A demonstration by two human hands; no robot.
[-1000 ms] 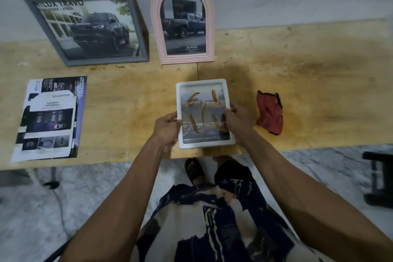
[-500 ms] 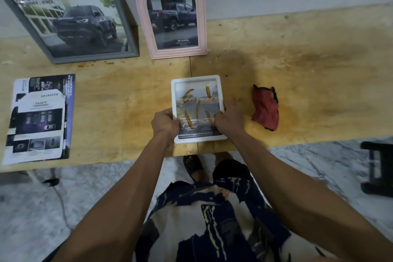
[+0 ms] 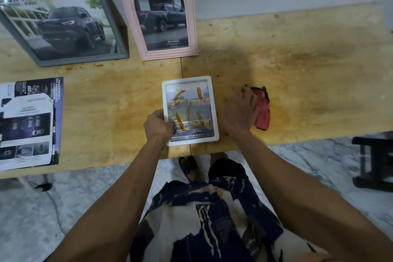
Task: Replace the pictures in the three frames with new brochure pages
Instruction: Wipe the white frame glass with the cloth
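Note:
A small white frame (image 3: 190, 80) lies flat near the table's front edge, showing a brochure page with trucks and orange streaks on the glass. My left hand (image 3: 158, 125) grips its lower left edge, thumb over the glass. My right hand (image 3: 241, 110) is off the frame and closes on a red cloth (image 3: 263, 113) just to its right. A grey frame (image 3: 63, 21) with a dark truck picture and a pink arched frame (image 3: 159, 15) with a truck picture lean against the wall at the back. Brochure pages (image 3: 27, 121) lie at the left.
The wooden table (image 3: 297, 70) carries stains on its right half. A seam runs down its middle behind the white frame. A dark stool (image 3: 374, 159) stands on the marble floor at the right. My legs are under the front edge.
My right hand has let go of the white frame and moved right onto the red cloth. The frame now lies on the table, held by my left hand only.

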